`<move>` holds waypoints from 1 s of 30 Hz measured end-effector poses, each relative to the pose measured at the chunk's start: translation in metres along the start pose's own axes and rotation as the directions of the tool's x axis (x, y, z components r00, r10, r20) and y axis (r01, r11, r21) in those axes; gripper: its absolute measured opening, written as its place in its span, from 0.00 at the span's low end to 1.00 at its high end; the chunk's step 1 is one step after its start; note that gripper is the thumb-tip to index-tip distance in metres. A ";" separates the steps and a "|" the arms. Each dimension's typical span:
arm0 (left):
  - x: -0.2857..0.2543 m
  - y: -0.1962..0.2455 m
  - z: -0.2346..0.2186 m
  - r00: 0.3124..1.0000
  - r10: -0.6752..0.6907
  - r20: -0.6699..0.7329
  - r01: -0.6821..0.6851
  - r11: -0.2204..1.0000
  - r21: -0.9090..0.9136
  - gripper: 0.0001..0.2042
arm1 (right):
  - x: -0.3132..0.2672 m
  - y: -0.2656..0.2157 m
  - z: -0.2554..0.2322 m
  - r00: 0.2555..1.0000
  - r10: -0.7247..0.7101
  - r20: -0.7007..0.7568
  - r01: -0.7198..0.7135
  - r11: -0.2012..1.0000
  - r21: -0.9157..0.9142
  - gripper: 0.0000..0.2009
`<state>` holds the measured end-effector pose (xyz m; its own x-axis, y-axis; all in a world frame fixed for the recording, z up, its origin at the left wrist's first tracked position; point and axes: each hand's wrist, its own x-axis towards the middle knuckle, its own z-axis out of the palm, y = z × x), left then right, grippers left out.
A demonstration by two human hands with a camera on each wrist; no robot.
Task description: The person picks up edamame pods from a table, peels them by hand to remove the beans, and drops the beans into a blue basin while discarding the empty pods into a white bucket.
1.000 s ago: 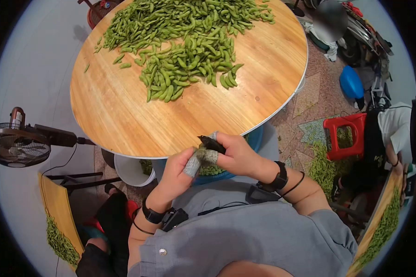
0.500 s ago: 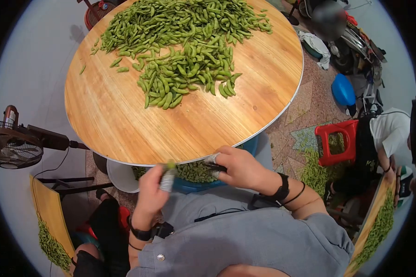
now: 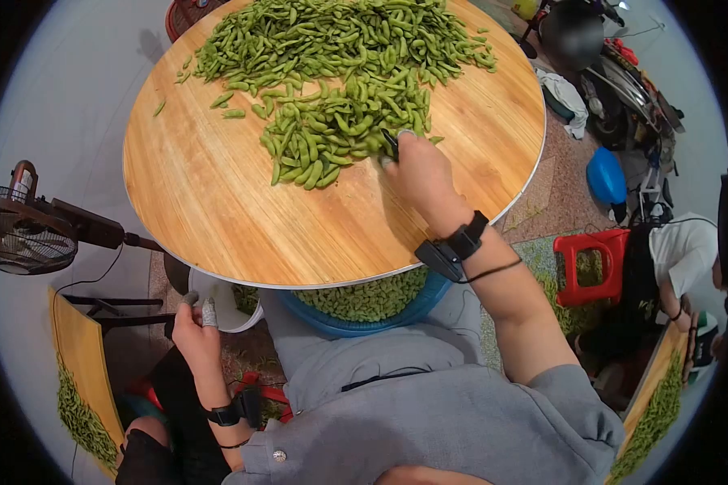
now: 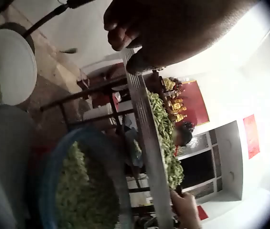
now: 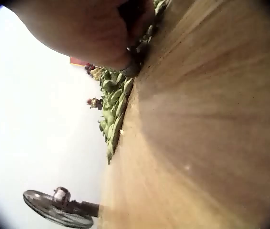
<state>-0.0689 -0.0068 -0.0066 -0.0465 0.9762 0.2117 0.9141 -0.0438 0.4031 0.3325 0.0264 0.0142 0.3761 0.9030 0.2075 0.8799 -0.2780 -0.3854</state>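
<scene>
Green bean pods (image 3: 340,121) are heaped on the round wooden table (image 3: 234,218). At the heap's right edge my right hand (image 3: 425,174), with grey wrapping on its fingertips, grips a small dark tool (image 3: 391,144); whether it also touches a pod is hidden. In the right wrist view my hand (image 5: 87,33) is low over the wood beside the pods (image 5: 112,102). My left hand (image 3: 199,341), grey-wrapped at finger and thumb, hangs beside the white bucket (image 3: 255,320). In the left wrist view nothing shows in the loosely bent fingers of my hand (image 4: 173,33); a small dark piece (image 4: 69,50) is near the bucket (image 4: 27,67).
A blue tub (image 3: 332,325) of shelled beans stands under the table's near edge. A fan (image 3: 28,230) is at the left. On the right are a red stool (image 3: 568,271), a blue container (image 3: 607,175), a motorbike and a seated person in white (image 3: 679,242). Pods lie on the floor.
My hands, together over the table's near edge a second ago, have parted. The left has moved down and left to the bucket; the right has reached forward to the pods with the dark tool.
</scene>
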 end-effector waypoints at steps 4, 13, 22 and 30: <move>-0.003 0.050 0.006 0.988 0.153 0.019 -0.128 0.883 -0.451 0.09 | -0.029 0.005 -0.019 0.990 -0.048 -0.131 0.053 0.998 0.040 0.13; -0.005 0.175 0.041 0.694 0.692 0.199 -0.333 0.553 -0.764 0.08 | -0.100 -0.006 -0.048 0.793 -0.605 -0.068 0.573 0.704 0.420 0.16; -0.021 0.174 0.035 0.517 0.526 0.675 0.620 0.314 -0.719 0.09 | -0.112 -0.004 -0.036 0.829 -0.536 -0.157 0.530 0.667 0.524 0.19; -0.020 0.162 0.037 0.626 0.531 0.571 0.491 0.301 -0.818 0.08 | -0.131 -0.002 -0.026 0.929 -0.351 0.117 0.067 0.470 0.880 0.18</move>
<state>0.0953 -0.0256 0.0220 0.6861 0.7094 -0.1616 -0.0776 0.2921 0.9532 0.2893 -0.0998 0.0107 0.0065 0.9748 0.2229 0.1834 0.2179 -0.9586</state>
